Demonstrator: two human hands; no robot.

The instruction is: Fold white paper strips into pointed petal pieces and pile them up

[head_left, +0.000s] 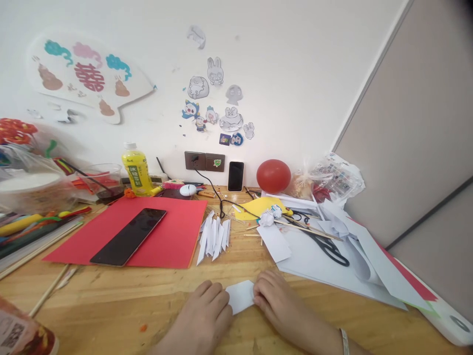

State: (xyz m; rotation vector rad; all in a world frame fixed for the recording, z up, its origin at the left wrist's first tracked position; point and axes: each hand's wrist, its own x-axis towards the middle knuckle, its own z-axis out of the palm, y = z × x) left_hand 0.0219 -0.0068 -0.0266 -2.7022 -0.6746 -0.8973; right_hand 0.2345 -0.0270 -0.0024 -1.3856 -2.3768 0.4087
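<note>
A small white piece of paper (pixel 241 297) lies on the wooden table between my two hands. My left hand (pixel 207 313) is closed at the paper's left end, its fingers curled and pressed together. On the right end, the bent fingers of my right hand (pixel 275 303) grip the paper's edge. Just beyond the hands is a pile of narrow folded white paper strips (pixel 214 237). To the right of that pile lies a white paper slip (pixel 274 242).
A black phone (pixel 129 236) rests on red paper (pixel 181 231) at left. Black-handled scissors (pixel 330 249) lie on white sheets (pixel 295 256) at right. Behind stand a yellow drink bottle (pixel 137 170), a red balloon (pixel 273 176) and an upright phone (pixel 235 176). A patterned cup (pixel 24 328) is front left.
</note>
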